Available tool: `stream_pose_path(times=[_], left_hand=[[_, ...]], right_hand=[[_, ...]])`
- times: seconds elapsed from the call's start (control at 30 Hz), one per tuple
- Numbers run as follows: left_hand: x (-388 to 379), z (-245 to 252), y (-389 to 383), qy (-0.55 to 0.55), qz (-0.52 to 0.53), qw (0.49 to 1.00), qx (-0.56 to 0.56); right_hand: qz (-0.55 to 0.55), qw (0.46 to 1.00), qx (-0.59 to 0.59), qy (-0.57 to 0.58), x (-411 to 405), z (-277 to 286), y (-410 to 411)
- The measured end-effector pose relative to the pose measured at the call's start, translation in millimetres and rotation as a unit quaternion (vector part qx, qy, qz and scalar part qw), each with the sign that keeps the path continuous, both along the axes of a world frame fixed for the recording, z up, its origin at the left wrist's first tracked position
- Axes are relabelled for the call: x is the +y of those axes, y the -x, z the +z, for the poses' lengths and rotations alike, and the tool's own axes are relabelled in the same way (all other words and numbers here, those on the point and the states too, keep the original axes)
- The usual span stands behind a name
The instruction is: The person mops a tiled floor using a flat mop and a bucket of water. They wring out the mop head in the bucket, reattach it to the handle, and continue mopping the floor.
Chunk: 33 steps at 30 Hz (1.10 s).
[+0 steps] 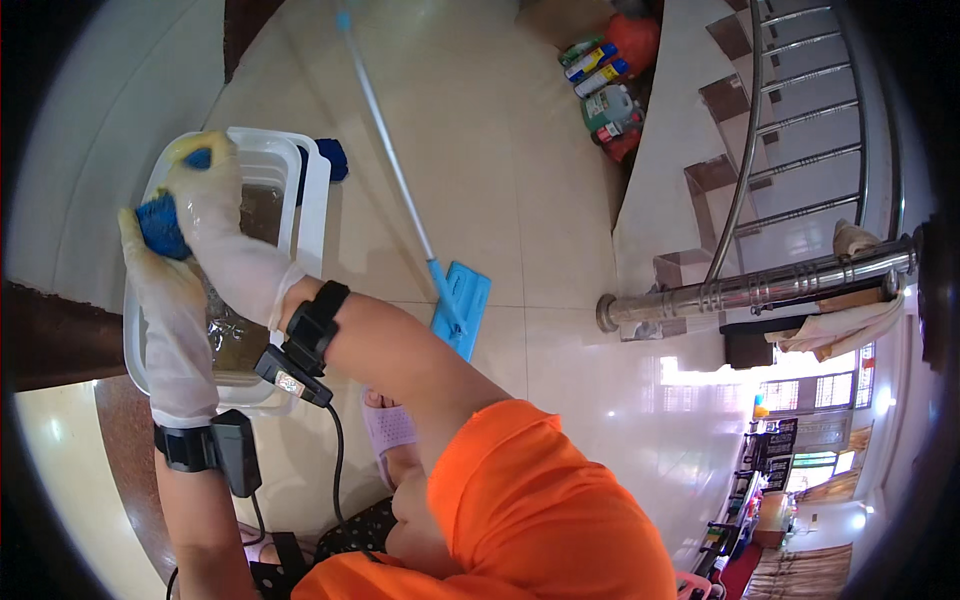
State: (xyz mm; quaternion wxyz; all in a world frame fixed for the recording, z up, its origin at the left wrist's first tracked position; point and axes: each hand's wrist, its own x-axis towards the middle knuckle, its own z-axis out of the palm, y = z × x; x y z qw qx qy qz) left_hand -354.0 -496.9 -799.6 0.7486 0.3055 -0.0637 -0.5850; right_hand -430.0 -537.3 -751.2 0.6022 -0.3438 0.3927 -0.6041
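Note:
Both my hands wear wet, pale translucent gloves and are above a white plastic tub. My left hand holds the hanging part of a blue cloth from below. Around the same cloth, it seems, my right hand is closed in a fist, and a bit of blue shows between its thumb and fingers. Murky brownish water stands in the tub, with some froth below my hands. My forearms hide part of the tub's inside.
A flat mop with a light blue head and metal pole lies across the tiled floor. Dark blue fabric touches the tub's far side. Bottles and spray cans stand by a staircase with a metal railing. Cables hang from my wrist devices.

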Motion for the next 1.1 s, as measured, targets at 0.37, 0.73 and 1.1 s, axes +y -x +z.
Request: stream_pose_path(times=[0.37,0.73,1.1], left_hand=[[31.8,-21.9,-22.2,0.013,-0.235,0.962,-0.134],[35.4,-8.4,-64.3,-0.115,-0.305,0.911,-0.255],[-24.8,51.8,-6.2,-0.356,-0.625,0.657,-0.226]], right_hand=[[-0.046,0.913,0.228,0.334,17.6,-30.5,-0.1],[0.046,0.835,0.281,0.47,19.1,-34.5,14.3],[0.196,0.613,0.403,0.65,63.0,-54.0,31.1]])
